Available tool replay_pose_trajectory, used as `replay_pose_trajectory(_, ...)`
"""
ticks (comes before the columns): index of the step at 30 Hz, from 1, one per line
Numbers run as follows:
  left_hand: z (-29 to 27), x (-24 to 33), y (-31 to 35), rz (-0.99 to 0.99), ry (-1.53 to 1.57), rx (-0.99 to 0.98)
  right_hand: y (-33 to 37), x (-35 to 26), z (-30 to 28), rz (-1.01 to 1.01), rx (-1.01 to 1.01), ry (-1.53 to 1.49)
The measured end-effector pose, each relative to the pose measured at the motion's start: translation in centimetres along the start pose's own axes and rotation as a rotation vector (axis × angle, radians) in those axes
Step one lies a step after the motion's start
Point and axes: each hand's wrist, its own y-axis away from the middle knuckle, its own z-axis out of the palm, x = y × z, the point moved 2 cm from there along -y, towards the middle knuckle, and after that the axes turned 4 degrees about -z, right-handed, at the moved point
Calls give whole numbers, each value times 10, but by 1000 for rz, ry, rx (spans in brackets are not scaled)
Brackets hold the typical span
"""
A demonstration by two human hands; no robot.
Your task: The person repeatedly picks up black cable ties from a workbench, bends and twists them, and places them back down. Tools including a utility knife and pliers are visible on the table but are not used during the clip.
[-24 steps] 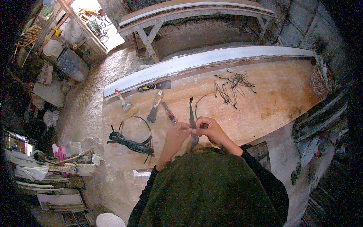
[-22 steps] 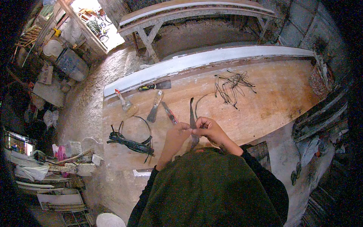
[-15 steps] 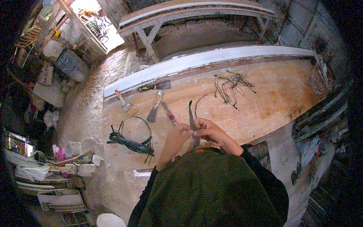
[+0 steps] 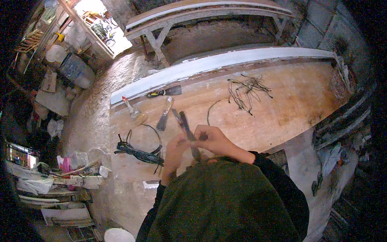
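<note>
A dark, flat strip (image 4: 186, 126) stands slantwise between my hands, close to my body. My left hand (image 4: 175, 147) is closed on its left side, fingertips pinching around the middle. My right hand (image 4: 216, 142) grips it from the right with bent fingers. The strip's lower end passes down toward my lap. Just behind its upper end lies a red-and-grey utility knife (image 4: 175, 115), partly covered. A thin dark cord (image 4: 209, 112) curves on the board beyond my right hand. Left of my left hand lies a bundle of black strips (image 4: 139, 153).
On the wooden board (image 4: 290, 117) lie a paintbrush (image 4: 131, 109), a scraper (image 4: 164, 115), a second scraper with a yellow-black handle (image 4: 164, 92) and a tangle of dark cord (image 4: 249, 90). A long white-edged plank (image 4: 225, 57) borders the far side. A bench (image 4: 209, 16) stands beyond.
Both hands and the strip have shifted left. The strip now leans in front of the utility knife, partly covering it, and away from the curved cord.
</note>
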Motion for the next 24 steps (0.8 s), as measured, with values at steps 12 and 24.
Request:
replay_pose_trajectory(12,-11,-12,5,152,376,-12,-6,-25,18,-120,-41,494)
replay_pose_trajectory(24,-9,-9,3,45,237,-2,-4,27,10,172,-86,-192)
